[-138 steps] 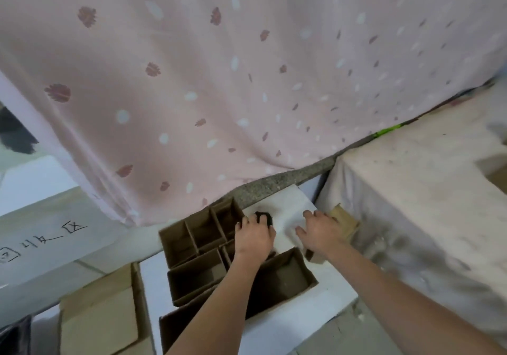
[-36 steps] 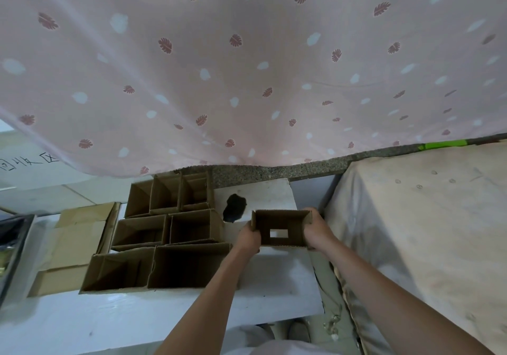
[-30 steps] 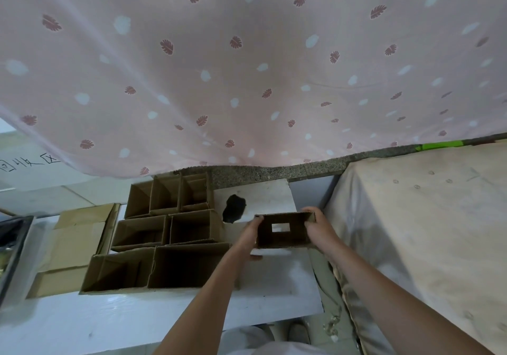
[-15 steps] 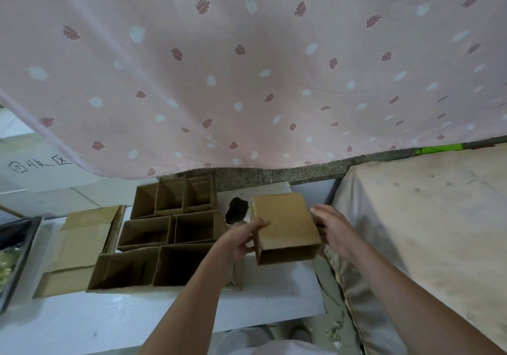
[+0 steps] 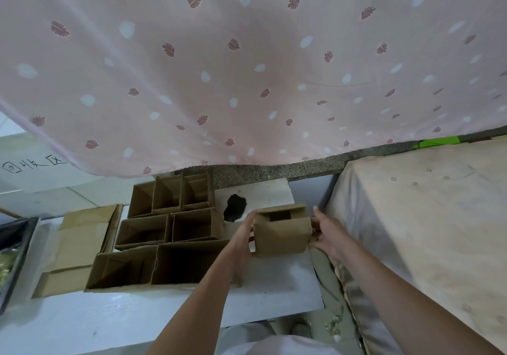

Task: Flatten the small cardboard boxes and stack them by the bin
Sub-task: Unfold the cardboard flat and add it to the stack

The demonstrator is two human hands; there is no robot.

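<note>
Cardboard, brown and creased, filled the middle of the view: a small box (image 5: 280, 231) was held up between both hands above the right end of a white table (image 5: 274, 286). The left hand (image 5: 242, 234) pressed against the box's left side with its fingers lying fairly straight along the wall, and the right hand (image 5: 327, 234) met the right side with its fingers spread and only lightly bent (how far the fingertips wrapped behind the box could not be told). The box was not yet flat; its top end faced away, with flaps partly folded in and a dark opening showing between them.

This looked like the start of the flattening step for this one box. The next move probably called for freeing the end flaps, then pushing two opposite corners toward each other so the walls would fold down into a sheet.

To the left on the table stood a cluster of open boxes (image 5: 170, 225), upright and touching one another, none of them flattened. Beyond them lay flat cardboard (image 5: 79, 245), perhaps the stack. A dark patch (image 5: 235, 212) marked the tabletop just beside the held box.
</note>
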